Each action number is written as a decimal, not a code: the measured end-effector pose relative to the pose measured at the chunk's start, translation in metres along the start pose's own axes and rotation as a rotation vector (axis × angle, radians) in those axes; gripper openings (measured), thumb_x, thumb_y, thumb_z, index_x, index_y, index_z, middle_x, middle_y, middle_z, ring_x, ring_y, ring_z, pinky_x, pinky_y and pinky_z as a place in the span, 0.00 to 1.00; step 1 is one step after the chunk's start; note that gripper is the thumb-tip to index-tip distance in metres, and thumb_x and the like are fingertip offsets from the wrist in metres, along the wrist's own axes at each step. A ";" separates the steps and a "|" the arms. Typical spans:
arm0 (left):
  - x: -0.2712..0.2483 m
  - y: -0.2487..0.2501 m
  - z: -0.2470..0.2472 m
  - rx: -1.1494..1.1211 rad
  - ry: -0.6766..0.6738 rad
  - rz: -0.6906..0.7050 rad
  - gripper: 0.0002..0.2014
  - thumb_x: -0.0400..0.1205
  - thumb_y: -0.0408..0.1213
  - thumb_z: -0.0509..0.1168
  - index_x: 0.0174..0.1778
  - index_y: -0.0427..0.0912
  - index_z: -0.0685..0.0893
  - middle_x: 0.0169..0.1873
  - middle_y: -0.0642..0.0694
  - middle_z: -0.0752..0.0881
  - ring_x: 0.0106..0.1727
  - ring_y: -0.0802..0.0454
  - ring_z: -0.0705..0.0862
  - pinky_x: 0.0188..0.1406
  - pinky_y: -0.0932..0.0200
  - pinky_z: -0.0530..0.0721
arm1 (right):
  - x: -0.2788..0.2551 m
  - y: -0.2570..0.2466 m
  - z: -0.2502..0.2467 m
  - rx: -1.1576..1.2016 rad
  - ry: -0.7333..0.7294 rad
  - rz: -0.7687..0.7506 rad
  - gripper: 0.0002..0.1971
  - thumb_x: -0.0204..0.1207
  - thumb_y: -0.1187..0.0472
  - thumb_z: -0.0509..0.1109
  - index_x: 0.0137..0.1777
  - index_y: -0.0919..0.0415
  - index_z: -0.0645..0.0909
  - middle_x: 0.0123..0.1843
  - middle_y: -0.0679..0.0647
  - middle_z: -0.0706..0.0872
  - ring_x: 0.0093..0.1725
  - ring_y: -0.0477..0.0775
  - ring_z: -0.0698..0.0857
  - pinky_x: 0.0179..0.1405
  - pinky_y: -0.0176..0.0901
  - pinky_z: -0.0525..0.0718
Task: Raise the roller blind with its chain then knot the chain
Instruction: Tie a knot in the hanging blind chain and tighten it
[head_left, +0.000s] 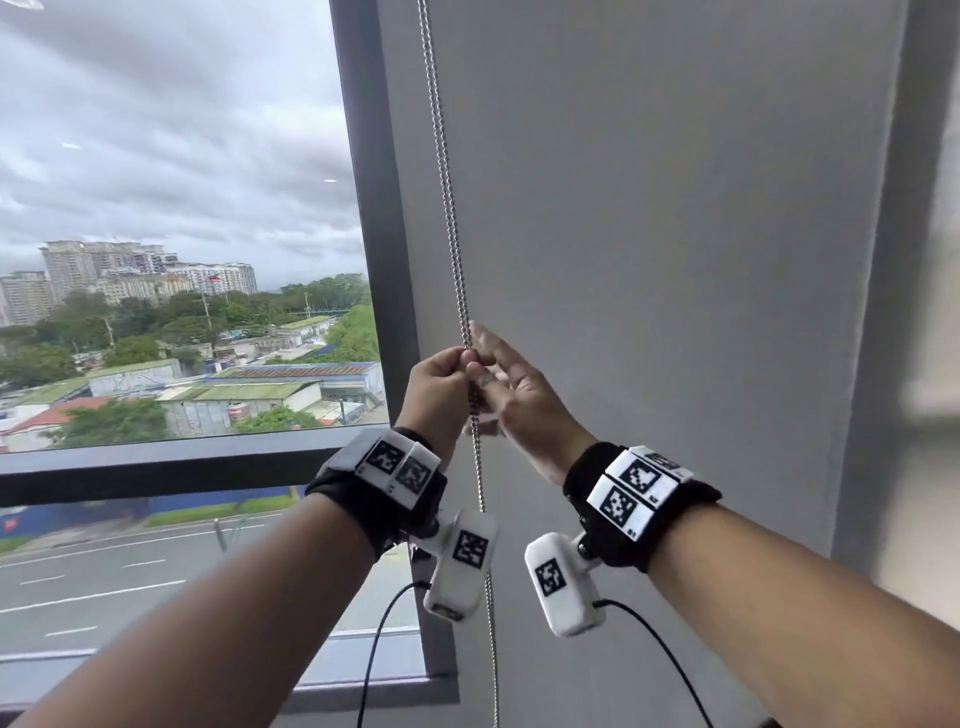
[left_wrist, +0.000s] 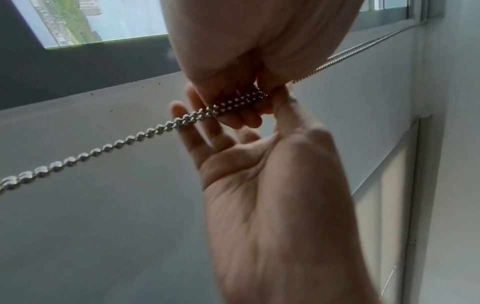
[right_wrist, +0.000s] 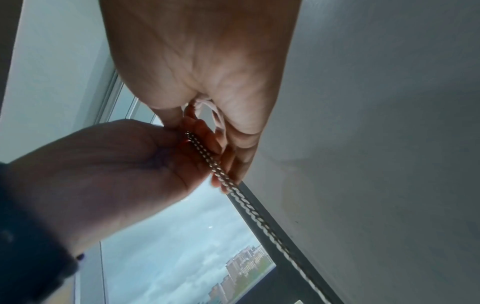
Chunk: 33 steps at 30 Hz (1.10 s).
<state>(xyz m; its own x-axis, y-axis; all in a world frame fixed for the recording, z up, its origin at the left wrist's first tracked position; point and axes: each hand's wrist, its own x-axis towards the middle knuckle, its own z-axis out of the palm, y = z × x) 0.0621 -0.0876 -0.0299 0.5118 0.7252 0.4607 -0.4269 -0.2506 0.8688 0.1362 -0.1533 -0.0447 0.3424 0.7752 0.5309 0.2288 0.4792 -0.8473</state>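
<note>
A double strand of silver ball chain (head_left: 449, 208) hangs straight down in front of the grey roller blind fabric (head_left: 649, 208), just right of the window frame. My left hand (head_left: 441, 384) is curled round both strands at about sill height. My right hand (head_left: 519, 400) meets it from the right and pinches the chain between thumb and forefinger, its other fingers spread out straight. In the left wrist view the chain (left_wrist: 116, 143) runs out from under my left hand (left_wrist: 233, 51) across the right hand's fingers (left_wrist: 197, 131). The right wrist view shows the chain (right_wrist: 259, 218) leaving the two hands together.
A dark window frame post (head_left: 363, 208) stands left of the chain, with a dark horizontal rail (head_left: 182, 467) below the glass. A pale wall (head_left: 883, 312) borders the blind on the right. Black cables (head_left: 374, 649) hang from the wrist cameras.
</note>
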 end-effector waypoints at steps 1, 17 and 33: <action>-0.002 0.002 -0.001 -0.011 -0.001 -0.024 0.12 0.84 0.28 0.57 0.38 0.38 0.83 0.22 0.48 0.81 0.22 0.55 0.80 0.21 0.64 0.79 | -0.008 0.003 -0.001 -0.004 -0.036 0.035 0.21 0.86 0.58 0.62 0.78 0.45 0.69 0.54 0.54 0.86 0.48 0.57 0.87 0.55 0.64 0.87; -0.025 0.030 -0.039 -0.051 -0.114 -0.098 0.14 0.86 0.34 0.54 0.38 0.35 0.81 0.21 0.47 0.74 0.20 0.53 0.71 0.21 0.62 0.75 | -0.002 -0.016 -0.026 0.045 0.084 0.395 0.19 0.74 0.61 0.63 0.25 0.50 0.61 0.21 0.47 0.56 0.21 0.49 0.52 0.22 0.38 0.51; -0.025 0.031 -0.013 0.139 -0.188 -0.039 0.12 0.85 0.27 0.55 0.58 0.25 0.80 0.24 0.51 0.88 0.23 0.61 0.84 0.30 0.66 0.85 | 0.046 -0.135 -0.002 0.312 -0.051 0.296 0.12 0.82 0.73 0.46 0.50 0.65 0.71 0.32 0.54 0.75 0.20 0.42 0.67 0.13 0.30 0.66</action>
<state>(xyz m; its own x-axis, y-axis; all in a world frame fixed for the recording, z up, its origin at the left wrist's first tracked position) 0.0261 -0.1054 -0.0169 0.6615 0.6071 0.4403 -0.3041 -0.3195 0.8975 0.1224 -0.1834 0.0944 0.3045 0.9136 0.2695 -0.1616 0.3284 -0.9306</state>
